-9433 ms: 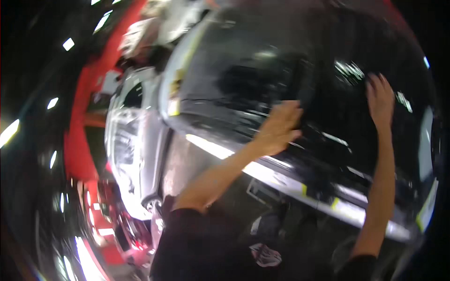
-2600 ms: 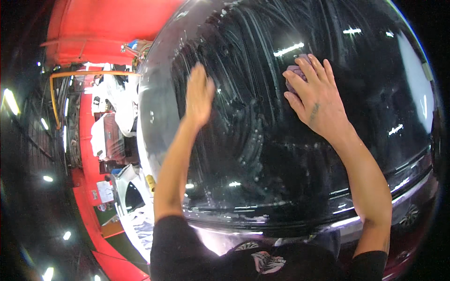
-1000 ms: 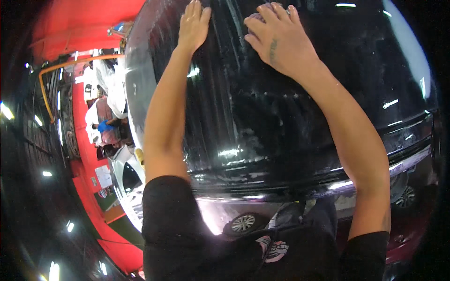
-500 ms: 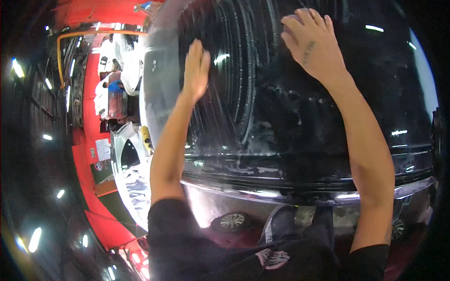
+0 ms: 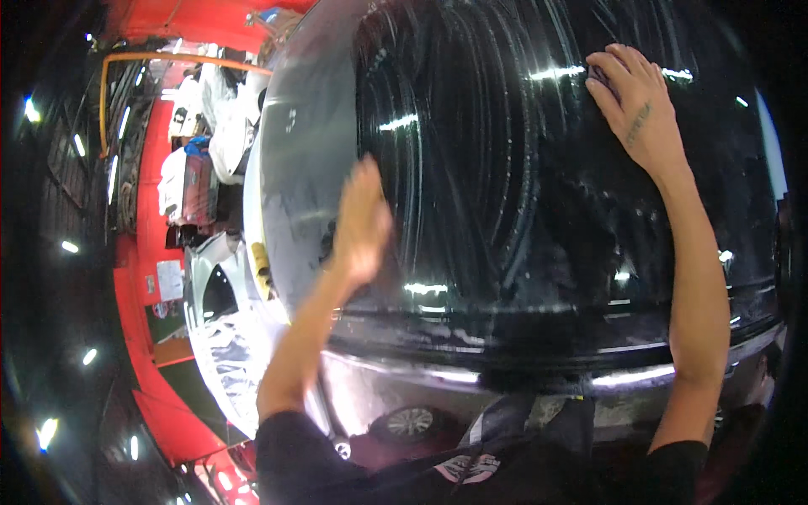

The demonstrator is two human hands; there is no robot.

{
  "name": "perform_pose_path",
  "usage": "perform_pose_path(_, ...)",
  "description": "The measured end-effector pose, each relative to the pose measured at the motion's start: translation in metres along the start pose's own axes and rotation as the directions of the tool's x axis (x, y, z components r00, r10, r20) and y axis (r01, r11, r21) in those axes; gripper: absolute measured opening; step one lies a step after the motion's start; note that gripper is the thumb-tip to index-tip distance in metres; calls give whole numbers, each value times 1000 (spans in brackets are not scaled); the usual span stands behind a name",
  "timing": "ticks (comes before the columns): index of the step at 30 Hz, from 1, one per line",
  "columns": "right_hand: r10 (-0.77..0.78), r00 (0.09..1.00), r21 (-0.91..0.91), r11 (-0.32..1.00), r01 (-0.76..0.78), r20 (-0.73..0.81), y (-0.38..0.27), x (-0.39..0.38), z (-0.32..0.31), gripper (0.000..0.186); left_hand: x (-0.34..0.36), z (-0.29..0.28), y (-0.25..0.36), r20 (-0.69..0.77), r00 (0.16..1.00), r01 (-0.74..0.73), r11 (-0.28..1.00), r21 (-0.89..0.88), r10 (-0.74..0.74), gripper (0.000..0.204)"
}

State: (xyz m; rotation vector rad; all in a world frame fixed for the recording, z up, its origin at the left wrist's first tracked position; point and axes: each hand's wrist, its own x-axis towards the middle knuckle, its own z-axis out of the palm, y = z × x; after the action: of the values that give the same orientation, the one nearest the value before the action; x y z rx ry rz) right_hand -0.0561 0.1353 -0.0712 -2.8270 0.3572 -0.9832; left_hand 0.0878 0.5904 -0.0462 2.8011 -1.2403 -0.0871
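A glossy black car roof [image 5: 581,227] fills the middle of the head view, marked with curved whitish wet streaks [image 5: 528,181]. My right hand [image 5: 640,114] is on its far right part, fingers curled over a small dark purplish pad [image 5: 598,77]. Most of that pad is hidden under the palm and fingers; its exact kind does not show. My left hand [image 5: 364,223] is over the roof's left side with fingers stretched out and held together, slightly blurred. It holds nothing, and whether it touches the surface I cannot tell.
A grey, duller strip [image 5: 307,168] borders the black area at left. The roof's near edge carries a shiny trim [image 5: 454,375] before my body. To the left are a silver car body part [image 5: 210,269], a red floor band [image 5: 139,320] and an orange frame [image 5: 103,105].
My right hand has moved right and slightly nearer with the pad. My left hand has come nearer to me. The view has shifted, and more streaks show on the roof.
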Motion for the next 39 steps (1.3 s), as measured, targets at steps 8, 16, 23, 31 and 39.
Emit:
perform_pose_path(8, -39, 999, 67, 997, 41, -36, -3, 9, 7, 33, 164, 4, -87, -227, 974, -16, 994, -104, -9, 62)
perform_pose_path(16, 60, 998, 5, 998, -60, 6, -2, 1, -4, 33, -81, -5, -17, 67, 987, -139, 986, -88, 145, 83)
perform_pose_path(23, 83, 989, 210, 972, -107, 121, -40, 26, 0, 36, 258, -25, -198, -300, 936, -32, 890, 455, 187, 36)
perform_pose_path(31, 164, 969, 42, 984, -174, 186, -5, 9, -17, 35, -39, -24, -2, 112, 991, -65, 994, -89, 75, 72)
perform_pose_path(39, 165, 967, 206, 957, -205, 195, -36, 17, -6, 34, 265, -26, -176, -262, 916, -259, 946, 195, 305, 54)
